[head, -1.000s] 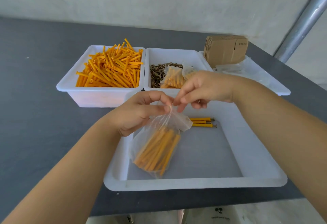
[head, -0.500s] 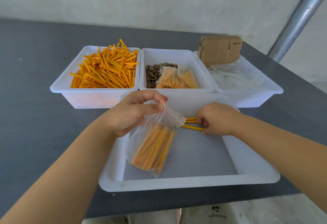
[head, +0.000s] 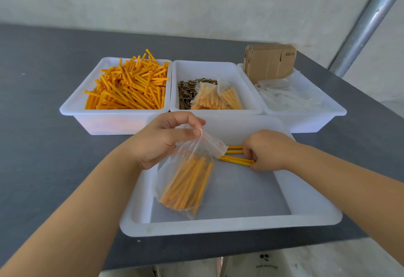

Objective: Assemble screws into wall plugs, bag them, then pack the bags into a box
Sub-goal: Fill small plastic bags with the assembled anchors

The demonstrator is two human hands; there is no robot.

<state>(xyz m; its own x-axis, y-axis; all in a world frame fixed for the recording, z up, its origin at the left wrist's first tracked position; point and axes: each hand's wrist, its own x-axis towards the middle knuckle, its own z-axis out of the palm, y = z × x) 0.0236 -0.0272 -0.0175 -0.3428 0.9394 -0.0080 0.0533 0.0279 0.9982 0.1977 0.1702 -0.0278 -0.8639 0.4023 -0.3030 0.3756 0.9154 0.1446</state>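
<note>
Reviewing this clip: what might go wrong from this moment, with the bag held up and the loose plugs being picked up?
The left hand pinches the bag by only one top corner, so it may slip or tip. The right hand grips several loose plugs at once; one may drop into the tray or miss the bag's narrow mouth.

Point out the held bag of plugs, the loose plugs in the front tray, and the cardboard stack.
held bag (head: 185, 180), head view, middle of its filled part.
loose plugs (head: 237, 160), head view, mid-shaft.
cardboard stack (head: 270, 63), head view, front face.

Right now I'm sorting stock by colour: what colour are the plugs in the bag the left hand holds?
Orange, seen through the clear bag in the head view.
</note>
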